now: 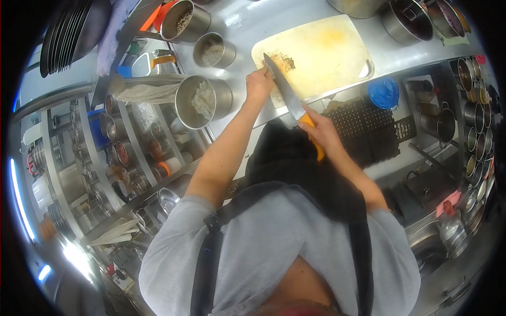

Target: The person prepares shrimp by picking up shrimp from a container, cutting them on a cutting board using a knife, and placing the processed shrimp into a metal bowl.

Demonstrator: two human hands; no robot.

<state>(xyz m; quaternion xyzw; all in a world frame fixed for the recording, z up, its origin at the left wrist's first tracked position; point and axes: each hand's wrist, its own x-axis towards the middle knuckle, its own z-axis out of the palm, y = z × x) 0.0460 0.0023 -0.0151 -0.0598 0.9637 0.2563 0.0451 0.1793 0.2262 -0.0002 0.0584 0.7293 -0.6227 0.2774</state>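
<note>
My right hand (322, 130) is wrapped round the orange handle of a large kitchen knife (284, 87). The blade points away from me over the left part of a pale cutting board (329, 60). Close to the blade's left side, my left hand (259, 85) is closed with its fingers curled at the board's edge. Whatever lies under those fingers is mostly hidden. Small brownish chopped bits (285, 62) lie on the board by the knife tip.
Left of the board stand metal pots: one (224, 100) with whitish pieces, a smaller pot (229, 53) with pale contents, and another pot (200, 22) with small bits. More pots (406, 31) stand at the back right. A blue round object (383, 93) lies below the counter edge.
</note>
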